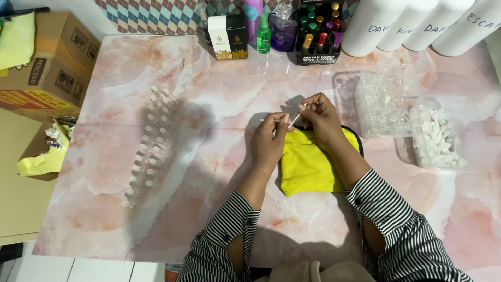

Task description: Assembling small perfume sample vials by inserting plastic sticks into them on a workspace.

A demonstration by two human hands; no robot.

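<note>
From the head camera, we are seeing the left hand (270, 140) and right hand (319, 119) pinching a small clear vial (295, 119) between fingertips, above the yellow cloth (308, 167) at its 12 o'clock; vial rows (148, 146) are lying at 9 o'clock.

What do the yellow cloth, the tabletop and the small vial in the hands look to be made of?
Yellow cloth: soft, matte, fuzzy, likely microfibre. Tabletop: glossy pink marble pattern, possibly a printed film. Small vial, held between left hand and right hand: clear, glass or plastic.
</note>
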